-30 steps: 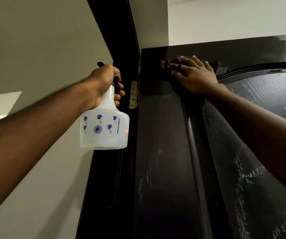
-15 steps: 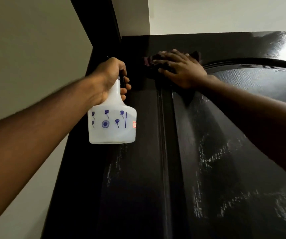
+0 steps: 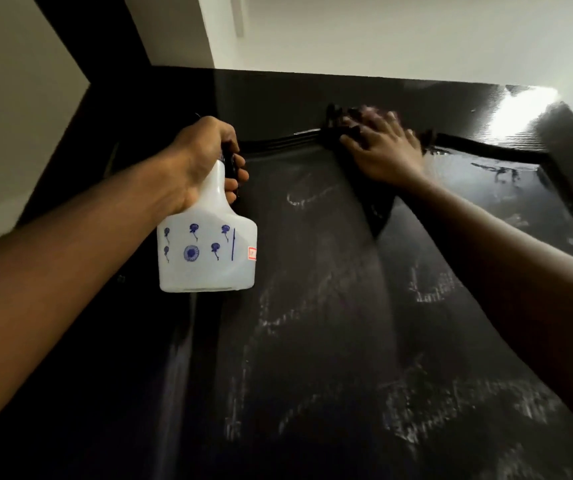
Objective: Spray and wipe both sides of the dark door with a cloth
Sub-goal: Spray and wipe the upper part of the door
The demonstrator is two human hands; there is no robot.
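Note:
The dark door (image 3: 312, 323) fills most of the view, its panel streaked with pale wet marks. My left hand (image 3: 205, 157) grips the neck of a white spray bottle (image 3: 207, 251) with blue flower prints, held upright in front of the door's upper left. My right hand (image 3: 382, 150) lies flat on a dark cloth (image 3: 377, 206), pressing it against the raised moulding at the top of the panel. Most of the cloth is hidden under the hand; one corner hangs below the wrist.
A dark door frame (image 3: 105, 57) runs up the left side beside a pale wall (image 3: 18, 81). White wall and ceiling (image 3: 382, 32) lie above the door's top edge. A bright light reflection (image 3: 517, 112) shines on the door's upper right corner.
My right hand slid the cloth to the right along the top of the door. The view swung right, so the frame and hinge left the centre. The bottle stayed in my left hand.

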